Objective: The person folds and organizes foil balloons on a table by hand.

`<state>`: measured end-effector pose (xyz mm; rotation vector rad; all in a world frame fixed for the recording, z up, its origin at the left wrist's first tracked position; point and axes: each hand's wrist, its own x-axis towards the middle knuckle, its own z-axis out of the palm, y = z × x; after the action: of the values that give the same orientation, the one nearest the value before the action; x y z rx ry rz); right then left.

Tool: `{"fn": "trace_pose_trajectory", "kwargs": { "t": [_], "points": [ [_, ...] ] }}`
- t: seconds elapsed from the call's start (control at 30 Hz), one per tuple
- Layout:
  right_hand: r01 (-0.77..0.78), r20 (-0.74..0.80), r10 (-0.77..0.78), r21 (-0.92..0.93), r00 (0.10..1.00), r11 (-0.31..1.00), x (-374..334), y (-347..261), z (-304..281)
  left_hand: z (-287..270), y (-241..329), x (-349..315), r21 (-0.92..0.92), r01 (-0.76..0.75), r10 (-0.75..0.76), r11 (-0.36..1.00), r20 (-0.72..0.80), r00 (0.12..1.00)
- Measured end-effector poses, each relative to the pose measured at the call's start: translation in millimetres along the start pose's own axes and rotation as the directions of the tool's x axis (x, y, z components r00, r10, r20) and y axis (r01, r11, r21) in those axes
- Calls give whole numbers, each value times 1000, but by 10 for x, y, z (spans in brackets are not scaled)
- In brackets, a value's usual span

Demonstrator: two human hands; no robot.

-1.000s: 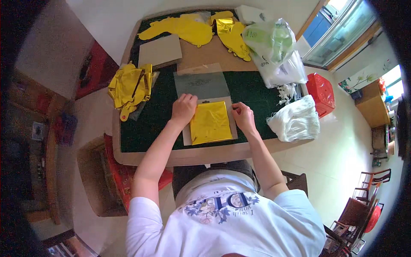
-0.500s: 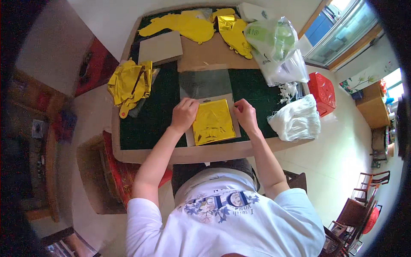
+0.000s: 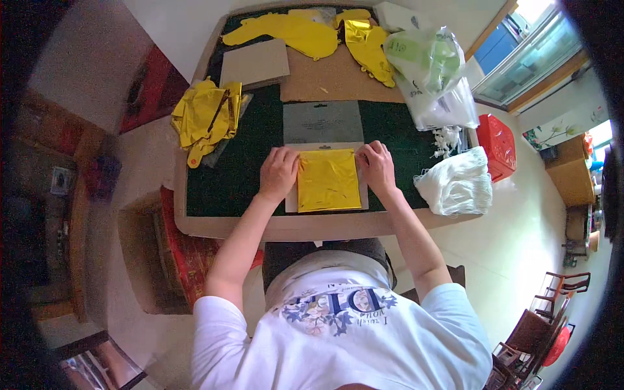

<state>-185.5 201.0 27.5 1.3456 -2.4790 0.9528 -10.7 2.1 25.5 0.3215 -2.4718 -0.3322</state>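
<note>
A folded gold foil balloon (image 3: 328,182) lies as a neat square on a light cardboard card (image 3: 292,203) with a hanging slot in its top edge. My left hand (image 3: 279,173) is closed at the balloon's upper left corner, fingertips on the foil's edge. At the upper right corner my right hand (image 3: 379,169) has its thumb and fingers pinched on the foil's edge. Just beyond the card, a clear plastic sleeve (image 3: 322,122) with its own slot lies flat on the dark green tabletop (image 3: 257,146).
More gold foil balloons (image 3: 208,117) are piled at the left; a flat one (image 3: 286,32) lies at the back. Cardboard cards (image 3: 255,63) are stacked nearby. Plastic bags (image 3: 432,71), white string (image 3: 455,185) and a red container (image 3: 496,148) are at the right.
The balloon has been turned from slightly tilted to square with the card. My right hand has come in to its right edge. The whole view has shifted slightly.
</note>
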Motion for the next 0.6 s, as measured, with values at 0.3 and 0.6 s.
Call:
{"fn": "trace_pose_trajectory", "kwargs": {
  "t": [0.3, 0.6],
  "points": [
    [16, 66, -18, 33, 998, 999, -186, -98, -131, -142, 4, -122, 0, 9, -9, 1000, 39, 999],
    [-7, 153, -1, 51, 988, 999, -479, -219, -286, -337, 232, -393, -91, 45, -41, 995, 52, 998]
  ]
}}
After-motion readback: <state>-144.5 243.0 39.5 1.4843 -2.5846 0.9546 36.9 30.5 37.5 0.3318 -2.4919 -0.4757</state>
